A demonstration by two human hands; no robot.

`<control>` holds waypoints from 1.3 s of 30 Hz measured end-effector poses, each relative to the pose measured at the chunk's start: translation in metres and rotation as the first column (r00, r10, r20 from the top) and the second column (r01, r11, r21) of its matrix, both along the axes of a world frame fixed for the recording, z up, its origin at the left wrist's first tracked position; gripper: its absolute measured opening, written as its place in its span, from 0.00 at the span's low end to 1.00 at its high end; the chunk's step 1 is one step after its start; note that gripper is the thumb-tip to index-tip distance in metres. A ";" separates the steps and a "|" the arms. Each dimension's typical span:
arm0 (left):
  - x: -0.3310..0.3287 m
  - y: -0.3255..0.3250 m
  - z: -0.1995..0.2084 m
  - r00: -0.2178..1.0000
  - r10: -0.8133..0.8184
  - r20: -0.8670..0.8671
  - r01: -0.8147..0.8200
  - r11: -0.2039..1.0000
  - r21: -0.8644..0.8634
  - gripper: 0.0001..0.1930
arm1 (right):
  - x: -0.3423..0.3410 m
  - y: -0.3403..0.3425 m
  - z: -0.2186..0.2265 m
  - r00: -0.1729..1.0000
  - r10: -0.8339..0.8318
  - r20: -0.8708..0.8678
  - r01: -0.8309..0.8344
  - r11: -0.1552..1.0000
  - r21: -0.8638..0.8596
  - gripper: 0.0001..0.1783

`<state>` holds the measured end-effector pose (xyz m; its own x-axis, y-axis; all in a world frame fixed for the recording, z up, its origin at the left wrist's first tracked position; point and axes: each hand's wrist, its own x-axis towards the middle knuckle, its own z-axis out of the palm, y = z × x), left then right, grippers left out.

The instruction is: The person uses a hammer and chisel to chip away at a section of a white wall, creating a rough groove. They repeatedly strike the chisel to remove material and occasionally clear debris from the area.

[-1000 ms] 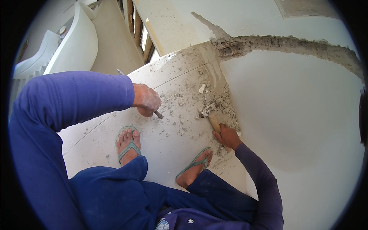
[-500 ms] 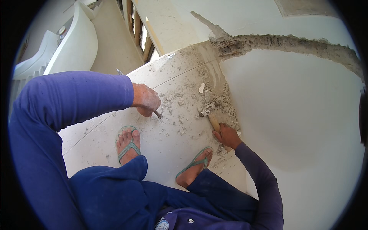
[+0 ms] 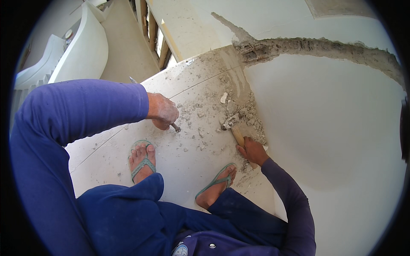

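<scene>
White fills the whole right side, a broad smooth wall, and up against it comes the pale floor, dusty, with a thin straight joint running across. Over at upper left, a curved white balustrade sweeps round. Back to the wall, and look at that scar: a rough grey channel gouged along it, a short branch splitting off near its left end. Down low, dark blue trousers, and purple sleeves reaching out on both sides, the left elbow bent wide. Two feet are planted apart in green flip-flops. Between the right foot and the rubble, here's the hammer, wooden handle slanting, its whitened head down among the debris. The right hand has its fingers wrapped around that handle, thumb along the wood. Across to the left hand, dusted white, fingers curled closed around a slim metal tool, its dark tip poking out just above the floor or touching it; which one, you can't tell. Smaller now: grey rubble heaped along the wall's foot, and one pale flake beyond the hammer's head.
</scene>
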<state>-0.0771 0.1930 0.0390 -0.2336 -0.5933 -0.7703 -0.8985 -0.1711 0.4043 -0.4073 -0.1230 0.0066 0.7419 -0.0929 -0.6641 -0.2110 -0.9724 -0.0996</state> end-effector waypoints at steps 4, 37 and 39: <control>0.000 -0.001 0.003 1.000 -0.002 0.003 0.002 1.000 0.009 0.18 | -0.001 -0.001 -0.001 1.000 0.001 -0.001 -0.001 1.000 0.000 0.33; 0.000 0.001 -0.004 1.000 -0.009 -0.001 0.009 1.000 -0.016 0.20 | 0.001 0.000 0.001 1.000 0.008 0.007 -0.008 1.000 0.008 0.32; 0.000 0.000 -0.006 1.000 -0.007 -0.006 0.007 1.000 -0.021 0.20 | 0.001 0.000 0.001 1.000 0.006 0.005 -0.006 1.000 0.007 0.32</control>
<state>-0.0772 0.1934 0.0334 -0.2422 -0.6076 -0.7564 -0.8971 -0.1567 0.4131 -0.4062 -0.1226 0.0073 0.7457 -0.0838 -0.6610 -0.2043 -0.9730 -0.1071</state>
